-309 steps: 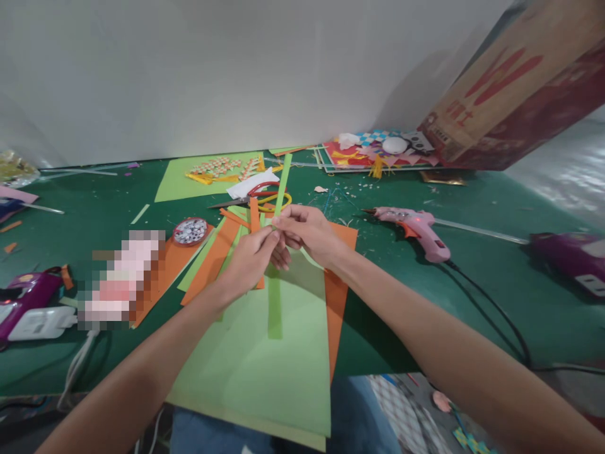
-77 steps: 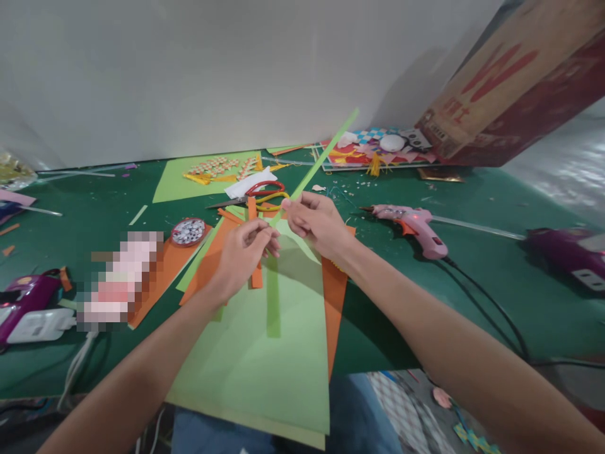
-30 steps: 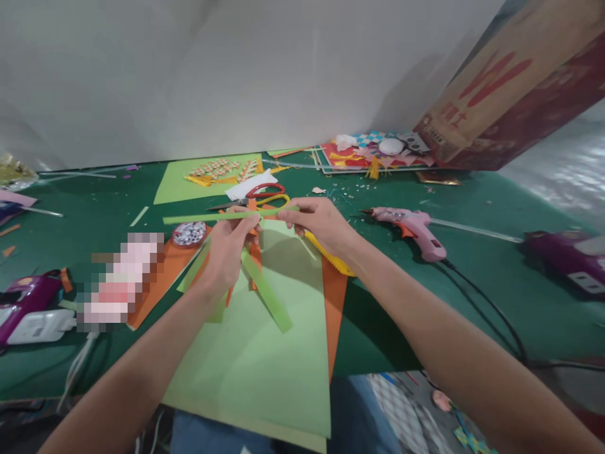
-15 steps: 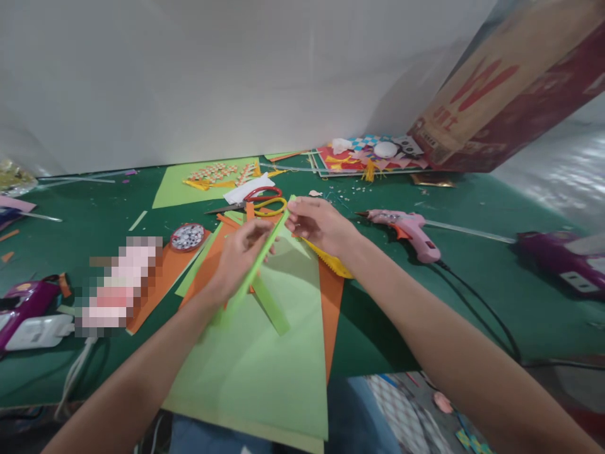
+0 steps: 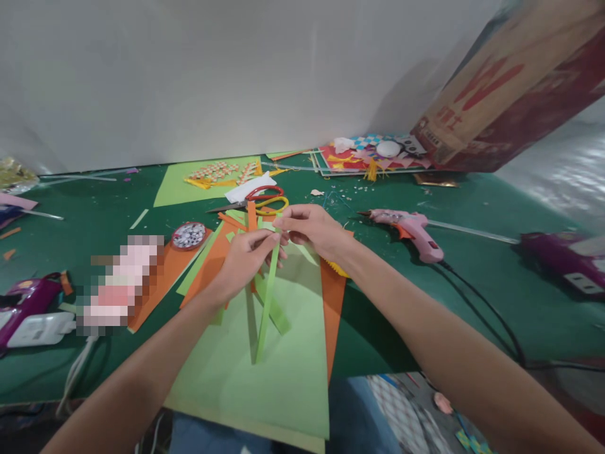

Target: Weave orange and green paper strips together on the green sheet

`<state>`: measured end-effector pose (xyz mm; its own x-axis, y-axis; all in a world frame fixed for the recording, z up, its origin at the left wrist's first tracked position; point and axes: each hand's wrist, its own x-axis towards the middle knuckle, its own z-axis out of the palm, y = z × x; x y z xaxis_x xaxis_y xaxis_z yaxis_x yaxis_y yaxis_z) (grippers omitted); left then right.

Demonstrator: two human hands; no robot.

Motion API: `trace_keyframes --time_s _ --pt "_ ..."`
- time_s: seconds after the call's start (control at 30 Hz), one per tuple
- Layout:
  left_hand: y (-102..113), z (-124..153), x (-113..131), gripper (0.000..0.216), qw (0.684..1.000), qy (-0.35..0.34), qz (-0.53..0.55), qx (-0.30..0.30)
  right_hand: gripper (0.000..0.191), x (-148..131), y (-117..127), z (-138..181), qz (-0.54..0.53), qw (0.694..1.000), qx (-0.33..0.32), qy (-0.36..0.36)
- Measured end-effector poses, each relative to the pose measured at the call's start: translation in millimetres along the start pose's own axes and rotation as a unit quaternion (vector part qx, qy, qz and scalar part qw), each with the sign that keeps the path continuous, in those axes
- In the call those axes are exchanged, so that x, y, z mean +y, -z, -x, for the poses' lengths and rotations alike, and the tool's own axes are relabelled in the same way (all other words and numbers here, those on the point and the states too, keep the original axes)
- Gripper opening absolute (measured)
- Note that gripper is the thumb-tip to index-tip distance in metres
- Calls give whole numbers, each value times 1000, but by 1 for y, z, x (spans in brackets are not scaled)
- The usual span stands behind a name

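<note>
A narrow light-green paper strip hangs down from between my two hands, its upper end pinched. My left hand grips it at the side with thumb and fingers closed. Touching the top end are the fingertips of my right hand, also closed. Below lies a stack of pale green paper, over orange paper. Another green strip rests on the stack. Just beyond my hands are scissors with red and yellow handles, beside orange strips.
To the right lies a pink glue gun with its cord. A round case of beads is at left, near a purple device. Woven paper pieces lie at the back. A large paper bag stands back right.
The green strip has swung from a slant to nearly upright. My right hand has come slightly down and left, and my left hand has moved right, bringing them close together.
</note>
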<state>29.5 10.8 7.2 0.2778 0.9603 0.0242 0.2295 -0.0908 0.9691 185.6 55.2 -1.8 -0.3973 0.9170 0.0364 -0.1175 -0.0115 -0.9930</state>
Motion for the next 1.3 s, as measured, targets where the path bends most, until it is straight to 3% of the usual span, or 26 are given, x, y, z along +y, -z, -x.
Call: trace_keyframes --time_s 0.27,1.3 --pt "-1 -4 -6 28 996 2 91 2 36 -1 -4 1 -54 998 7 -16" --pt "2 -4 -5 22 996 -7 81 -23 38 -4 -5 2 -51 998 -1 -32"
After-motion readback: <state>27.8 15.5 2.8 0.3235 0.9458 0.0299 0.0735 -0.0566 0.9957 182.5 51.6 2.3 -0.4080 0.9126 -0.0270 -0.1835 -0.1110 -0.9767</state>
